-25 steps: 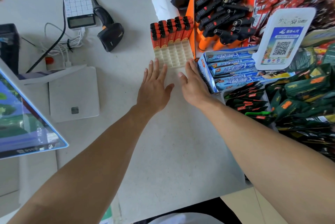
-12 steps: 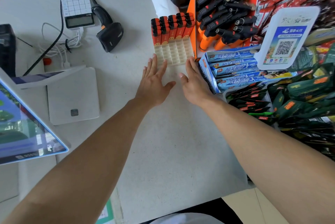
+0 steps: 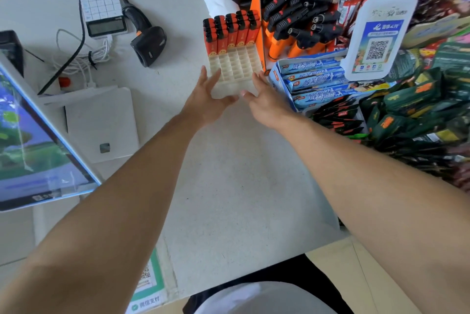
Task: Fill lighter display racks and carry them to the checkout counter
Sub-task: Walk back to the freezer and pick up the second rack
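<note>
A translucent white lighter rack (image 3: pixel 235 72) stands on the white counter (image 3: pixel 229 173), pushed against an orange display box (image 3: pixel 256 5). Its back rows hold orange-red lighters with black caps (image 3: pixel 230 31); the front cells are empty. My left hand (image 3: pixel 206 102) lies at the rack's front left corner, fingers spread and thumb along the front edge. My right hand (image 3: pixel 265 102) mirrors it at the front right corner. Both hands touch the rack's low front without closing around it.
The orange box holds black torch lighters (image 3: pixel 297 13). A blue carton of snack bars (image 3: pixel 312 79), a QR payment stand (image 3: pixel 379 41) and green packets (image 3: pixel 407 110) crowd the right. A barcode scanner (image 3: pixel 148 44), keypad (image 3: pixel 101 10), cables, white pad (image 3: pixel 101 122) and screen (image 3: pixel 33 140) sit left.
Both hands have slid forward a little, from just in front of the rack to its front corners. The rack stays where it was on the counter.
</note>
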Available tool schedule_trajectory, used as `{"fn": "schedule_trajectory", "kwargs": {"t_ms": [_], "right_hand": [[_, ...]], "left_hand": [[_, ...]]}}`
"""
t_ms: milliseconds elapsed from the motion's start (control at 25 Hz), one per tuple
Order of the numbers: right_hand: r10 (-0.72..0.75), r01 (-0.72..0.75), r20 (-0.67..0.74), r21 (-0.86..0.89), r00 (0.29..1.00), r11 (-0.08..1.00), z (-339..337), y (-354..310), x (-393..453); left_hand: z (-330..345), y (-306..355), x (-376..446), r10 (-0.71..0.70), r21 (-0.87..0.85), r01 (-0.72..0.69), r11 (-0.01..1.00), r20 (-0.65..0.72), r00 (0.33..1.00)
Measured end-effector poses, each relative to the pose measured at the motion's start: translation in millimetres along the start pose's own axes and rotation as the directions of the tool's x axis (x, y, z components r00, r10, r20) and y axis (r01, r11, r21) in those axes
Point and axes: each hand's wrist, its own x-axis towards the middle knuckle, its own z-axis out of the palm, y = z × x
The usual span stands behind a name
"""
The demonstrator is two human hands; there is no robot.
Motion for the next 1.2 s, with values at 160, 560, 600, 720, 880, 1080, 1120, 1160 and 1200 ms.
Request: {"fn": "schedule_trajectory", "kwargs": {"t_ms": [160,560,600,720,880,1080,1120,1160,1200], "right_hand": [[-0.035,0.052,-0.084,0.208,0.996,0.977,3.6,6.4,-49.7],[0.017,0.17,-0.38,0.451,0.925,0.876,-89.1,87.5,-203.6],[0.027,0.173,-0.413,0.439,0.91,0.882,-100.9,106.1,-221.0],[0.115,0.121,-0.51,0.405,0.852,0.906,-130.9,184.6,-281.9],[0.31,-0.023,-0.583,0.446,0.751,0.894,-154.4,324.2,-369.0],[0.499,-0.149,-0.572,0.549,0.651,0.823,-162.1,474.5,-459.1],[0.53,-0.172,-0.575,0.56,0.623,0.81,-162.4,497.5,-472.0],[0.563,-0.177,-0.575,0.589,0.594,0.788,-161.4,518.4,-483.0],[0.598,-0.176,-0.558,0.63,0.575,0.756,-158.2,538.5,-493.3]], "left_hand": [[21.5,8.3,-36.2,0.073,0.011,-0.073,0.997,-0.074,0.995],[101.7,102.4,-112.2,0.347,0.198,-0.339,0.92,-0.003,0.938],[114.5,120.9,-120.0,0.382,0.208,-0.375,0.903,0.01,0.924],[179.8,180.5,-150.7,0.51,0.234,-0.525,0.818,0.127,0.851],[316.4,245.9,-201.3,0.618,0.293,-0.715,0.635,0.363,0.697],[466.1,301.4,-250.3,0.641,0.319,-0.783,0.533,0.452,0.62],[490.9,309.8,-257.2,0.632,0.304,-0.784,0.542,0.467,0.618],[514.9,316.0,-263.5,0.616,0.293,-0.778,0.556,0.483,0.622],[538.5,319.9,-269.3,0.594,0.286,-0.769,0.571,0.503,0.628]]}}
